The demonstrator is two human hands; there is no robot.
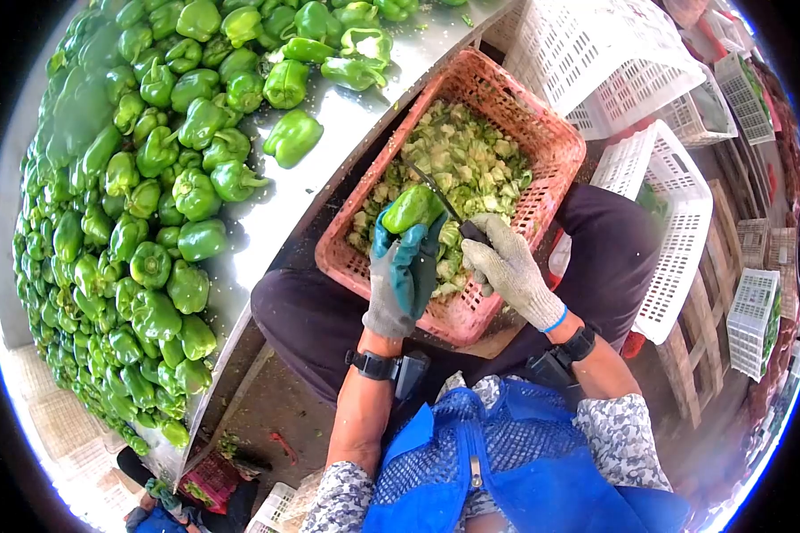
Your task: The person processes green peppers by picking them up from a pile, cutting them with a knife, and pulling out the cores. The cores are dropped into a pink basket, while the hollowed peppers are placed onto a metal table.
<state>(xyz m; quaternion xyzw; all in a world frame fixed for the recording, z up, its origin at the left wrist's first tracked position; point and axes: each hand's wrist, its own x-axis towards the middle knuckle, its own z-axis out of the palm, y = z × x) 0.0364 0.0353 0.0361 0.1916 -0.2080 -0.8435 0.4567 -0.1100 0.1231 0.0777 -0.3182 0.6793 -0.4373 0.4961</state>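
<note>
My left hand (400, 266), in a grey and teal glove, is closed around a green bell pepper (413, 209). My right hand (505, 262), in a pale knitted glove, grips the dark handle of a knife (443, 197). Its thin blade slants up and left, just beside the pepper. Both hands are over a pink plastic crate (556, 142) between my knees. Pale green pepper cores and trimmings (471, 147) fill much of the crate. The lower part of the pepper is hidden by my left glove.
A metal table (329, 160) on the left carries a large heap of green bell peppers (151, 213). White plastic crates (684, 258) and a wooden pallet (698, 346) stand on the right. At the bottom left, another person (164, 506) in gloves sits by a dark red crate (212, 480).
</note>
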